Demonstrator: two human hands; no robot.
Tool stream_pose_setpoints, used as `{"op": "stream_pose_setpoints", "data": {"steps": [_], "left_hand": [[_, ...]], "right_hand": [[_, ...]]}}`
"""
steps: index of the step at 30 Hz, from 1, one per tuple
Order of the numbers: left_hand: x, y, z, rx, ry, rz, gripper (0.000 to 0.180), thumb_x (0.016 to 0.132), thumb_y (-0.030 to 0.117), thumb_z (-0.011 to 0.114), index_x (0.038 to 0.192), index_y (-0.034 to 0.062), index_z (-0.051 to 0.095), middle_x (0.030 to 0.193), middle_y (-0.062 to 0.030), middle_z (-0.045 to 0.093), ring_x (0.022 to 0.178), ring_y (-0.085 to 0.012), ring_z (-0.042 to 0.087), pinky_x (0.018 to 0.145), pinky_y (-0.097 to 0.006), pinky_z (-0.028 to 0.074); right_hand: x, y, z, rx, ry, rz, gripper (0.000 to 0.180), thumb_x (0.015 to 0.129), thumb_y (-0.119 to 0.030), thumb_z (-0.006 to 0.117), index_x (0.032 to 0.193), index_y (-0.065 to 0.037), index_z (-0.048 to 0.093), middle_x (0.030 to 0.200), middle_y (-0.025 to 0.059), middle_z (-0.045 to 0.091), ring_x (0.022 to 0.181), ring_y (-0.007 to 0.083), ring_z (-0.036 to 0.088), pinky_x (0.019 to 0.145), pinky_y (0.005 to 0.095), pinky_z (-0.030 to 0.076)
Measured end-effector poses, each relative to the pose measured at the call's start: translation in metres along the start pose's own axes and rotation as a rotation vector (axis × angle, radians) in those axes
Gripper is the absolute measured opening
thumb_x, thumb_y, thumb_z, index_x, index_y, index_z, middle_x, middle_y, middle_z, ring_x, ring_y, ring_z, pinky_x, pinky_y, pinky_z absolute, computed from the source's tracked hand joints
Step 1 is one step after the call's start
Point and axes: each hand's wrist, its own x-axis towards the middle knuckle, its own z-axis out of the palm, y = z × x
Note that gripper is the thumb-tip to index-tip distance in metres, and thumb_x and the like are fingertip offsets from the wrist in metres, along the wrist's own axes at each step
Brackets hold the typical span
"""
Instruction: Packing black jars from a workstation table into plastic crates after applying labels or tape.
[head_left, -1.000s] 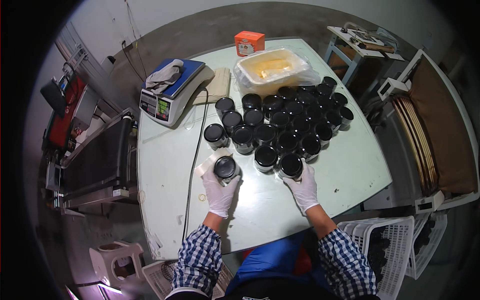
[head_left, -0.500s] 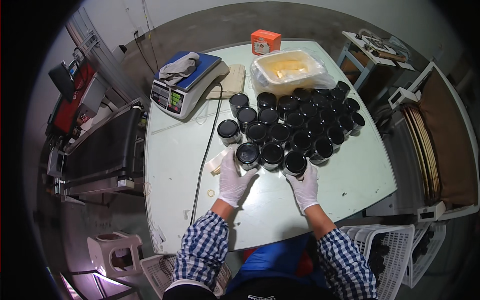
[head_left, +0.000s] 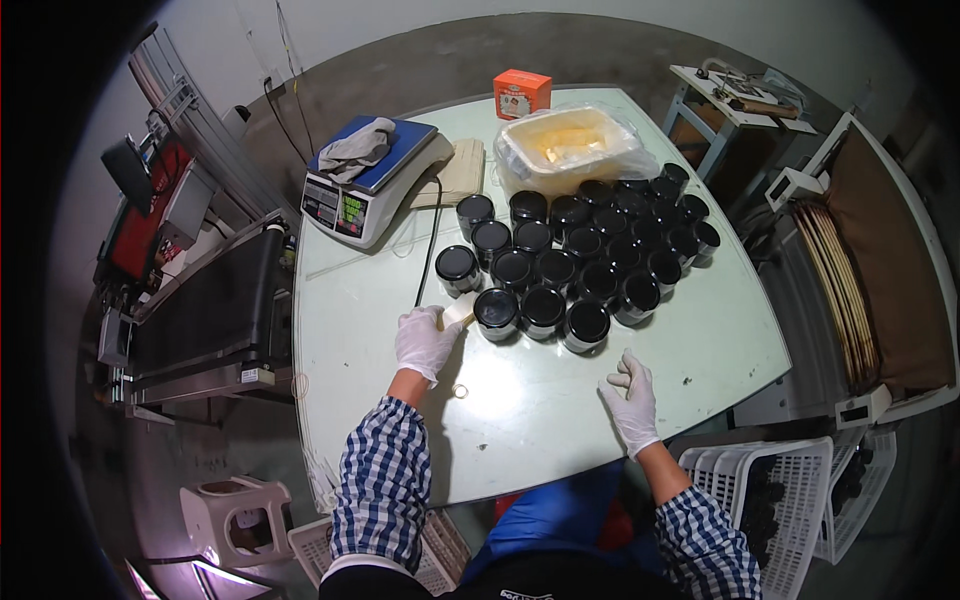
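My left hand, in a thin white glove, has its fingers closed on a small pale stack of what look like paper slips. The stack lies just left of the nearest black-lidded jar. My right hand, also gloved, hovers over the near right of the table with its fingers apart and loosely bent, holding nothing. In front of it, a jar with a black lid ends the front row. Many similar jars stand close together behind. A small rubber band lies near my left wrist.
A scale with a grey cloth on top stands far left, its dark cable running toward my left hand. At the back are a white tub in plastic and an orange box. White crates flank the table's right.
Both hands have come away from the front jars. My left hand has moved left onto the pale stack, and my right hand has drawn back toward me. The rubber band has shifted right.
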Motion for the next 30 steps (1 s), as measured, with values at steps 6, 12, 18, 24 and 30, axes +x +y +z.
{"op": "stream_pose_setpoints", "data": {"steps": [6,12,18,24,30], "left_hand": [[-0.003,0.0,0.001,-0.015,0.059,0.058,0.05,0.082,0.042,0.069,0.114,0.0045,0.066,0.109,-0.015,0.065,0.104,-0.0341,0.055,0.091,-0.041,0.046],[-0.006,-0.014,0.006,-0.171,0.132,0.075,0.049,0.082,0.042,0.069,0.112,0.003,0.067,0.108,-0.0168,0.065,0.103,-0.0341,0.056,0.09,-0.042,0.047],[-0.012,-0.021,0.002,-0.273,0.281,0.056,0.046,0.084,0.035,0.071,0.113,0.0004,0.066,0.104,-0.016,0.067,0.095,-0.0293,0.061,0.085,-0.037,0.049],[-0.059,0.016,-0.028,-1.275,0.186,-0.027,0.024,0.093,0.022,0.064,0.105,0.0006,0.064,0.087,-0.0047,0.067,0.073,-0.0103,0.06,0.071,-0.024,0.048],[-0.132,0.084,-0.025,-1.531,-0.383,-0.02,0.027,0.09,0.01,0.068,0.112,0.0024,0.055,0.085,-0.0006,0.061,0.067,-0.005,0.052,0.061,-0.018,0.042]], "right_hand": [[-0.002,0.004,-0.002,-0.006,0.007,-0.042,0.065,0.082,-0.011,0.072,0.138,0.001,0.041,0.124,0.0144,0.048,0.109,0.0219,0.058,0.101,0.0334,0.043],[-0.003,0.002,-0.003,0.027,-0.005,-0.037,0.062,0.083,-0.01,0.071,0.138,0.0,0.043,0.125,0.0146,0.047,0.108,0.0211,0.059,0.101,0.0329,0.043],[-0.004,0.0,0.001,0.011,-0.014,-0.037,0.06,0.083,-0.007,0.07,0.137,0.0,0.044,0.124,0.0141,0.047,0.104,0.0189,0.06,0.099,0.0318,0.044],[-0.006,0.008,-0.011,0.148,0.052,-0.01,0.053,0.086,-0.003,0.066,0.135,0.001,0.046,0.119,0.0119,0.049,0.099,0.014,0.058,0.096,0.0293,0.044],[-0.04,-0.079,-0.019,0.216,-0.143,-0.118,0.033,0.091,-0.005,0.061,0.123,0.003,0.055,0.113,0.0075,0.052,0.096,0.0108,0.055,0.09,0.0243,0.045]]}}
